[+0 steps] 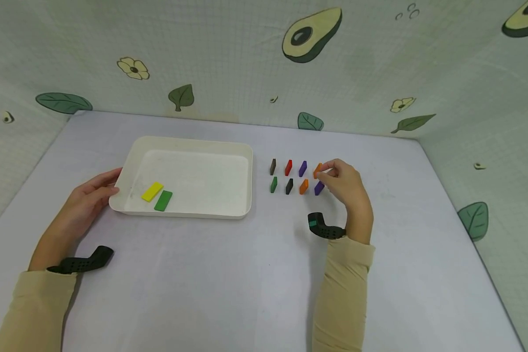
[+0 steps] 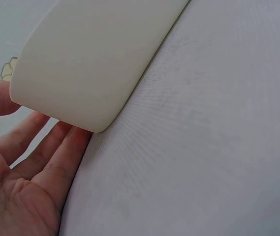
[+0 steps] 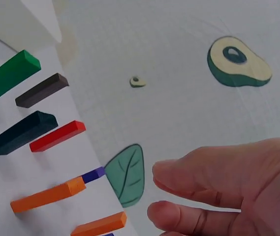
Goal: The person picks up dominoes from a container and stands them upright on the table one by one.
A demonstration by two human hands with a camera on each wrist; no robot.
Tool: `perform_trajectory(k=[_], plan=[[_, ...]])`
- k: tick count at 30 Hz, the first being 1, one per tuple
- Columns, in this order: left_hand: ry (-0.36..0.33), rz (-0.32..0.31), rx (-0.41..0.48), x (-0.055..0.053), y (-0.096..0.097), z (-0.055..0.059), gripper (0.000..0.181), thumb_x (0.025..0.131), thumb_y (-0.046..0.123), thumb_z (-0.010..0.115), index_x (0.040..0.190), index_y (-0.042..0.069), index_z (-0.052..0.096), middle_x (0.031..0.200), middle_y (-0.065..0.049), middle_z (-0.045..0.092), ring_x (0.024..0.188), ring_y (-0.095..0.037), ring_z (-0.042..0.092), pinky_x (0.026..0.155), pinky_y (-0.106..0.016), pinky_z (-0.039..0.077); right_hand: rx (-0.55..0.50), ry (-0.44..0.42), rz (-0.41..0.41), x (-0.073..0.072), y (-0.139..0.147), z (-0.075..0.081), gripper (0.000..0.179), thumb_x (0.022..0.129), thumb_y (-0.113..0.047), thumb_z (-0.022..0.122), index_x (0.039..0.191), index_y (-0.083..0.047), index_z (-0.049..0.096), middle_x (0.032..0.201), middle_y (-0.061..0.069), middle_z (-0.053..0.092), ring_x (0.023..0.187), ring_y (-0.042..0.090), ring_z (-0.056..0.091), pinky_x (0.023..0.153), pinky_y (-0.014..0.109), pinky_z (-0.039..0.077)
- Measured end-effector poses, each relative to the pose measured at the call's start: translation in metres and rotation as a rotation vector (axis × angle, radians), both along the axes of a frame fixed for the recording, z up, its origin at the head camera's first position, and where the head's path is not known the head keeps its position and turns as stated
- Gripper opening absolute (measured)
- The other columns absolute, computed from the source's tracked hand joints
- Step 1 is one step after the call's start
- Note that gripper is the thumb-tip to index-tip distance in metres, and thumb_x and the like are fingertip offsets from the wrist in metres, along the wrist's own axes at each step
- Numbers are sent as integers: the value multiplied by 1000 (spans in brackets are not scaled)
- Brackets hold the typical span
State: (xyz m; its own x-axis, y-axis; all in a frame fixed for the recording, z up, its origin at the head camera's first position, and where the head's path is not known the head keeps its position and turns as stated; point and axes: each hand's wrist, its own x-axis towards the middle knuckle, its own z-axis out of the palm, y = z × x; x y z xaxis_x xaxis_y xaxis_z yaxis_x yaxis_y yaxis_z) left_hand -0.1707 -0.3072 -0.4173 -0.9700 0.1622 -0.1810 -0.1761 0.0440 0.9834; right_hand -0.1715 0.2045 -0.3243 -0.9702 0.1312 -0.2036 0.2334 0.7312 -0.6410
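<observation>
My left hand [image 1: 85,198] holds the left end of a white rectangular tray [image 1: 211,213], its thumb at the rim and other fingers against the outer wall. In the tray lie a yellow domino block [image 1: 152,191] and a green domino block [image 1: 163,201], both flat. On the right, my right hand [image 1: 344,183] reaches to the far end of the back row of blocks. Its thumb and fingertips overlap an orange block [image 1: 318,170] in the head view. From the right wrist, a gap shows between thumb and finger, with that orange block [image 3: 100,224] beside them.
The back row also has brown [image 1: 273,166], red [image 1: 288,167] and purple [image 1: 302,168] blocks. In front stand green [image 1: 274,185], black [image 1: 289,186], orange [image 1: 304,187] and purple [image 1: 319,188] ones. A printed cloth [image 1: 246,58] hangs behind the white table [image 1: 193,293].
</observation>
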Motion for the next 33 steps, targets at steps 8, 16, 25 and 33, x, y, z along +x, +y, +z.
perform_trajectory(k=[8,16,25,33], plan=[[3,-5,-11,0,0,0,53,96,20,51,146,15,31,144,6,35,110,11,46,83,-2,40,-107,92,115,1,-18,7,24,94,-23,52,111,-7,56,93,10,55,85,26,52,68,28,42],[-1,-4,-16,0,0,1,54,96,20,50,146,15,30,146,5,32,110,11,45,83,-2,40,-216,150,208,-1,-39,10,24,93,-23,55,109,-6,58,97,9,60,86,22,55,69,26,45],[0,-3,-23,1,1,1,54,96,21,51,146,15,31,146,6,33,110,10,45,84,-2,40,-333,187,259,-6,-59,3,22,91,-20,59,108,-6,59,96,7,57,86,24,54,58,22,43],[-3,-7,-18,1,0,0,55,96,20,50,147,14,30,146,5,33,110,11,45,84,-2,40,-331,194,279,-8,-80,1,21,90,-19,61,107,-7,60,98,7,59,88,19,54,75,28,47]])
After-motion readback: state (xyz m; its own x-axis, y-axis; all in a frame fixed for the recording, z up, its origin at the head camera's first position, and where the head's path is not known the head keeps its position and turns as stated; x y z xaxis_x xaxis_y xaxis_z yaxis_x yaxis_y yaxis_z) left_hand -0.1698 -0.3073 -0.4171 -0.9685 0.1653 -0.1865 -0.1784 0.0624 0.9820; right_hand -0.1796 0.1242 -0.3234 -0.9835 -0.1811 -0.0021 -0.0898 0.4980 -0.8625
